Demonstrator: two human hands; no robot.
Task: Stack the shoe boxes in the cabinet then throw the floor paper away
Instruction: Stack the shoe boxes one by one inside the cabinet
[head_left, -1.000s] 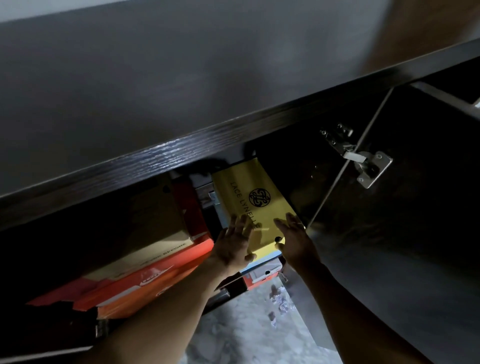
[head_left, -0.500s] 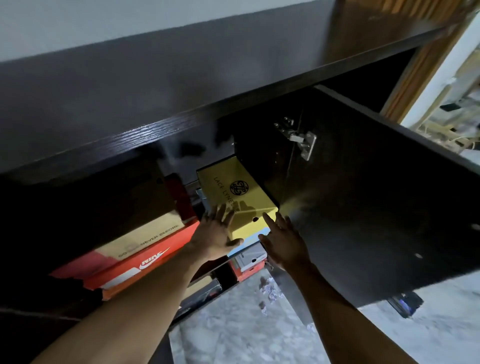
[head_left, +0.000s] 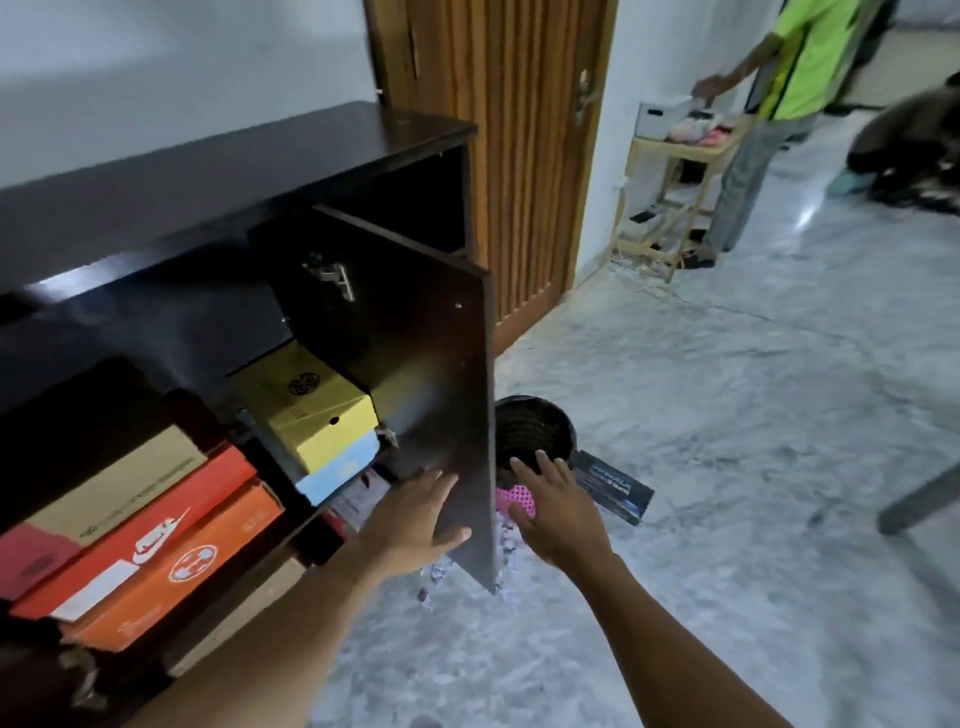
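Both hands have left the yellow box (head_left: 306, 410) — left hand (head_left: 415, 519) spread on door edge (head_left: 480, 431); right hand (head_left: 556, 504) wide.

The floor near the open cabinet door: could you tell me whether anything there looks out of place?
Yes. Scraps of paper lie scattered on the floor below the cabinet door, and a dark flat box sits loose beside the black bin rather than in the cabinet.
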